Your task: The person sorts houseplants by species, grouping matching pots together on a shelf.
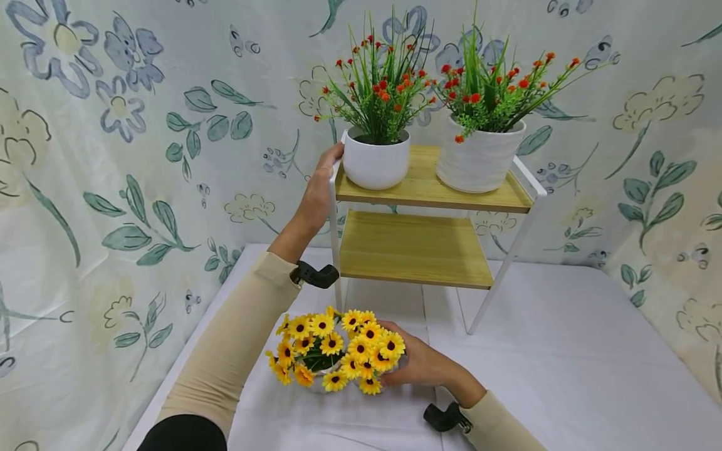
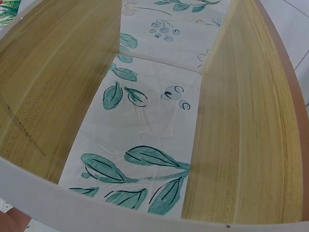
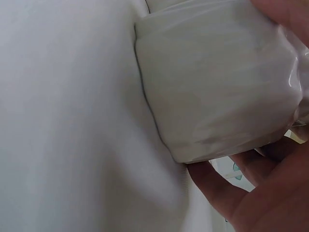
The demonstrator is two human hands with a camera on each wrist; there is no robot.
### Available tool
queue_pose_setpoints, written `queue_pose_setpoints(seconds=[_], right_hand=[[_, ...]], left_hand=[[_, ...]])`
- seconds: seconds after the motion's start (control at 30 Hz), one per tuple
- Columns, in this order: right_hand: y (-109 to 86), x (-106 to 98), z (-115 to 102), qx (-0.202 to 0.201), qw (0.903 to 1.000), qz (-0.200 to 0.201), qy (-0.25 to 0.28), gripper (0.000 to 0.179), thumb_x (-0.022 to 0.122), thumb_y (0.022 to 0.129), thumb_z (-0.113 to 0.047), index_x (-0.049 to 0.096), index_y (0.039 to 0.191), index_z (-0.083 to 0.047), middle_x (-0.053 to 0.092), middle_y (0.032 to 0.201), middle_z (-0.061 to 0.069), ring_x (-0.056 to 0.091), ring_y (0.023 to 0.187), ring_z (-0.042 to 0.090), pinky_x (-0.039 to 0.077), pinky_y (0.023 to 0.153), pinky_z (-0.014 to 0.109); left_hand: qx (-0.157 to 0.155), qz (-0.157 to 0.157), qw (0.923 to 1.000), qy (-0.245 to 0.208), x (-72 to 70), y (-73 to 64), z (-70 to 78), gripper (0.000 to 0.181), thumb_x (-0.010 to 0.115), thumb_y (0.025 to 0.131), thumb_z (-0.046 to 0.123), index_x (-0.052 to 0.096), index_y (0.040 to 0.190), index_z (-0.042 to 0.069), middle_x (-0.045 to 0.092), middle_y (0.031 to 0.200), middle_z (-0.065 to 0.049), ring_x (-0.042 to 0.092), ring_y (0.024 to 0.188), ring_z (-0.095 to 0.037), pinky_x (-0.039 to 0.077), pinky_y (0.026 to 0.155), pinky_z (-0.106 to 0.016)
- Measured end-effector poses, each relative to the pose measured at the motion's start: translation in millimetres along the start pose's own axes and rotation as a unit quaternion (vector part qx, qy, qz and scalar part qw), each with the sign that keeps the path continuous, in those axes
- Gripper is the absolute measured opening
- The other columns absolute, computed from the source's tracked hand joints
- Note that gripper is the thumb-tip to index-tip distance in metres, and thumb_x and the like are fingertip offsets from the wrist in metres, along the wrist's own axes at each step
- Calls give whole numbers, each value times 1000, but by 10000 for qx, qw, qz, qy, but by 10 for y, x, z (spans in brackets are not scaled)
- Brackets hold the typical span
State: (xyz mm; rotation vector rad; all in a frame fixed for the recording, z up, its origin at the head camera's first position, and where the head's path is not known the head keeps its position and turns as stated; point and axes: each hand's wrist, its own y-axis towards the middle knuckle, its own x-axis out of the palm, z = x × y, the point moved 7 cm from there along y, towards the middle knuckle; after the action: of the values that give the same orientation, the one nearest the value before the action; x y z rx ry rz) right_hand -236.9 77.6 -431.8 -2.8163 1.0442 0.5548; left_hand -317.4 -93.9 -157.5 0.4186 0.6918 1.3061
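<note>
My left hand (image 1: 317, 191) grips the white side frame of a two-tier wooden shelf (image 1: 417, 247) at its upper left corner, right beside a round white pot (image 1: 376, 164) of red-flowered greenery. On the table below, my right hand (image 1: 420, 360) holds the right-hand pot of yellow flowers (image 1: 369, 351) from its right side. Seen from the right wrist, this white pot (image 3: 217, 82) is wrapped in clear plastic and its base meets the white cloth, with thumb and fingers around it. Another pot of yellow flowers (image 1: 307, 341) stands close against it on the left.
A ribbed white pot (image 1: 479, 160) with red flowers sits at the right of the top tier. The lower tier (image 1: 414, 250) is a bare wooden board. Floral cloth (image 1: 169, 125) hangs behind, and white cloth (image 1: 564, 363) covers the table.
</note>
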Motion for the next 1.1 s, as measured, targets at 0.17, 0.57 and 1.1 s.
queue_pose_setpoints(seconds=[0.17,0.57,1.1], right_hand=[[0,0,-1,11,10000,8,-77,94,82,74,-21,27,149,-32,38,148,-9,40,133,16,25,110,47],[11,13,18,51,9998,79,-151,92,83,72,-19,30,147,-30,43,144,-10,44,130,15,29,109,44],[0,-21,66,39,9989,378,-273,82,82,73,-24,39,143,-32,49,139,-13,48,126,14,33,106,46]], left_hand=[[66,-8,10000,-14,-1,-4,10,58,16,96,17,19,151,-3,19,155,-16,19,142,-20,15,115,-34],[-14,-63,10000,46,0,-7,30,58,16,96,18,18,151,-3,18,155,-16,20,141,-19,16,115,-34],[84,-47,9999,-41,0,-8,43,60,16,95,17,18,151,-4,18,154,-18,19,142,-24,16,115,-38]])
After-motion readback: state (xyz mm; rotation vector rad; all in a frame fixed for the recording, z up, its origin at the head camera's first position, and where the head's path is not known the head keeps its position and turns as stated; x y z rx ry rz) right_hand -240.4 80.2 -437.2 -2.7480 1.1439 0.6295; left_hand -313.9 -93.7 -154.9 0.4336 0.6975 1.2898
